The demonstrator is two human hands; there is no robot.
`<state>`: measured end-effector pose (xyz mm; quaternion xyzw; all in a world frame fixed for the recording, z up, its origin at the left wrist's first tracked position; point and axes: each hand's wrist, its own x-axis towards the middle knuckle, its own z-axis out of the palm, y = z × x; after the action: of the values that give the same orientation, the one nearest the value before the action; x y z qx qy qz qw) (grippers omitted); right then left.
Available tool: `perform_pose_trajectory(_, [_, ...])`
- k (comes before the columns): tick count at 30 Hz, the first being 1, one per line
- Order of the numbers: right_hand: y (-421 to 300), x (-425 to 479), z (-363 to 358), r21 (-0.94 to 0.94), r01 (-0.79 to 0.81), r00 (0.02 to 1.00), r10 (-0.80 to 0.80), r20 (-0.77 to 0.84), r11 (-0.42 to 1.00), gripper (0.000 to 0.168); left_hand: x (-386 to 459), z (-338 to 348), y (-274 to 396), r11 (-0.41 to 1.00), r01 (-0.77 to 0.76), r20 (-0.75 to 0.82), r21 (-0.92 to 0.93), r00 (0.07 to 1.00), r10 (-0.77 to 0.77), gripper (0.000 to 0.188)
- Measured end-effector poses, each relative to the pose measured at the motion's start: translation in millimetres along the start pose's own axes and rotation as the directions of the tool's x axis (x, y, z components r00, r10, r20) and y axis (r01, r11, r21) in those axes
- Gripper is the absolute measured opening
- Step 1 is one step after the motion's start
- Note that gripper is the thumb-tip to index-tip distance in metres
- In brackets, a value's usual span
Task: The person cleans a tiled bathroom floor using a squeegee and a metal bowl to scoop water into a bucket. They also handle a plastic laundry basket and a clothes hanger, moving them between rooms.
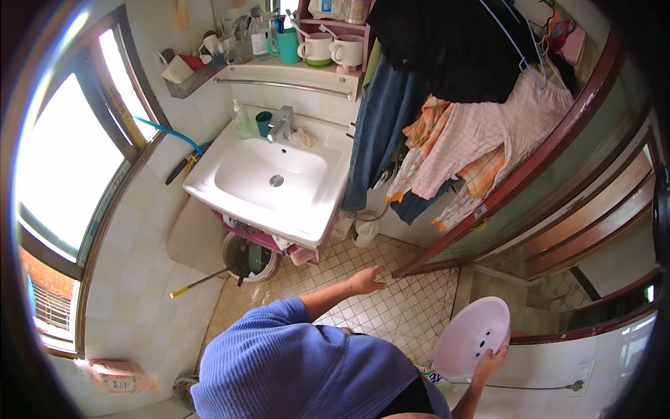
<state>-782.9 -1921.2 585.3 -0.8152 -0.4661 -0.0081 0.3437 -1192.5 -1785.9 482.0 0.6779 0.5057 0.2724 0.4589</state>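
My right hand (491, 362) grips the rim of a pale pink plastic basin (460, 345), with its thumb inside; several dark marks show on the basin's inner face. The basin is tilted at my right side, near the doorway. My left hand (368, 280) is held out over the tiled floor (398, 309), fingers apart and holding nothing. In front of me stands a white washbasin (309, 209) with a chrome faucet (282, 123). A soap pump bottle (241, 120) and a dark teal cup (264, 123) are on its back ledge.
A bucket (272, 269) holding dark contents and a handled tool stands below the washbasin's left side. Clothes (471, 136) hang at the right beside a red-framed door (502, 194). Mugs (316, 48) stand on the shelf above. A window (73, 162) is at the left.
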Motion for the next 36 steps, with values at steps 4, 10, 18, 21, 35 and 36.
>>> perform_pose_trajectory(4, [20.5,13.7,-12.2,0.309,-0.117,0.991,0.131,-0.024,0.944,0.029,5.0,-1.7,-4.3,0.996,0.022,0.060,-0.092,0.998,-0.016,0.052])
perform_pose_trajectory(10, [-26.1,9.7,6.6,-0.181,0.207,0.956,-0.238,-0.171,0.961,0.023,10.9,-20.5,8.8,0.993,0.074,0.061,-0.097,0.996,-0.068,0.052])
perform_pose_trajectory(18, [-3.2,22.2,-14.3,0.364,-0.009,0.975,0.089,-0.203,0.932,0.013,32.2,-27.2,0.8,0.996,-0.071,0.007,-0.063,0.997,0.071,0.036])
perform_pose_trajectory(21, [-19.9,20.9,-3.0,0.128,0.050,0.962,-0.013,-0.274,0.990,0.010,59.6,-54.8,41.3,0.946,-0.264,0.023,0.189,0.964,0.264,0.025])
perform_pose_trajectory(35, [-50.0,62.6,-62.4,0.686,-0.045,0.930,0.282,-0.238,0.726,0.012,322.6,-236.5,516.8,0.605,-0.329,-0.559,0.725,0.232,0.796,0.031])
perform_pose_trajectory(36, [-44.2,65.7,-64.3,0.676,-0.039,0.932,0.272,-0.241,0.736,0.013,331.4,-231.1,524.8,0.679,-0.241,-0.608,0.694,0.308,0.731,0.031])
